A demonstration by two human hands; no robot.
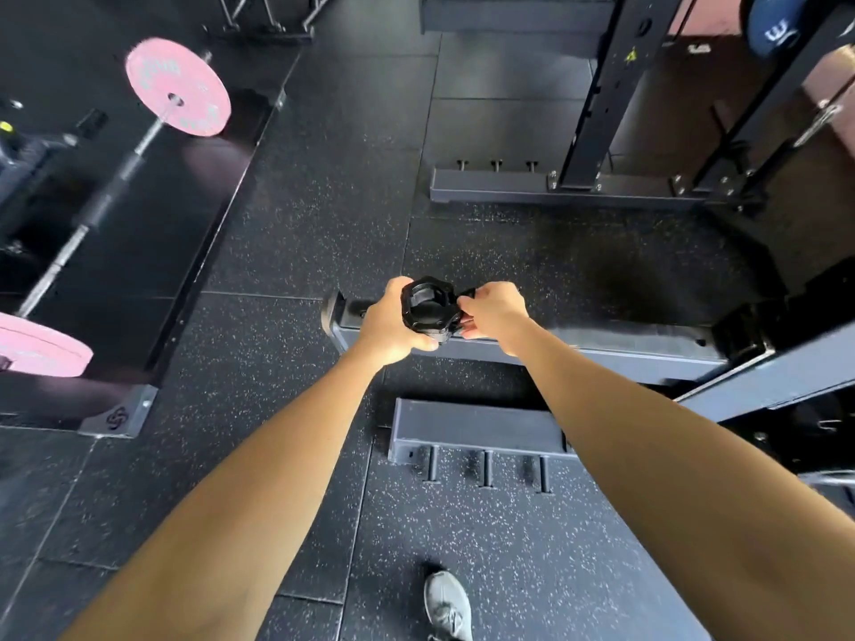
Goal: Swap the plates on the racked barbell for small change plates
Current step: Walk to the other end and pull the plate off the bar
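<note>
Left hand (391,323) grips the black collar (428,307); right hand (492,312) pinches its lever (466,293). Best flip it fully open first.

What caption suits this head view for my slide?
Both hands, left and right, hold a black plastic barbell collar above the speckled rubber floor.

Dim, even light; soft blur; wide-angle bending at edges.

Near pink plate (39,347) cut off by the left edge, blue plate (772,25) cropped at the top, far pink plate (178,85) lettering blurred, collar (428,309) partly hidden by both hands, grey shoe (448,608) cut at the bottom.
</note>
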